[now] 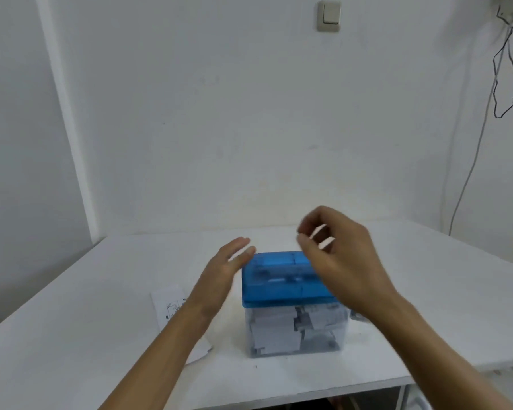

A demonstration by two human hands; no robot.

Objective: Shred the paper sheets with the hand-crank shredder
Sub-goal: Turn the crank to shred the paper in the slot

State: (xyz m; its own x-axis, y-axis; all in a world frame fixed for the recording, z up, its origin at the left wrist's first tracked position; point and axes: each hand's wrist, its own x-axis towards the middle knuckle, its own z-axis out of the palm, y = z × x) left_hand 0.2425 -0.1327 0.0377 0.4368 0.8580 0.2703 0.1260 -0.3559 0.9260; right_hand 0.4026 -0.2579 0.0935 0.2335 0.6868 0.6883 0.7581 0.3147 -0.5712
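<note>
The hand-crank shredder (282, 279) stands near the middle of the white worktop (72, 350), close to its front edge, its blue top sitting on a clear bin (279, 335) packed with cut scraps of printed paper. The left hand (219, 279) is just beside the left edge of the blue top, its fingers (239, 247) straight and close together, pointing away from the person and holding nothing; whether the fingertips touch the lid cannot be told. The right hand (344, 255) hangs above the right side of the shredder, blurred, its fingers (311, 221) curled loosely towards the thumb with white showing in the gaps; whether they pinch anything cannot be told. A printed paper sheet (169, 303) lies flat on the worktop left of the shredder, partly covered by the left forearm. On the pale wall behind are a light switch (329, 16) high up and dark cables (503, 72) hanging at the far right.
</note>
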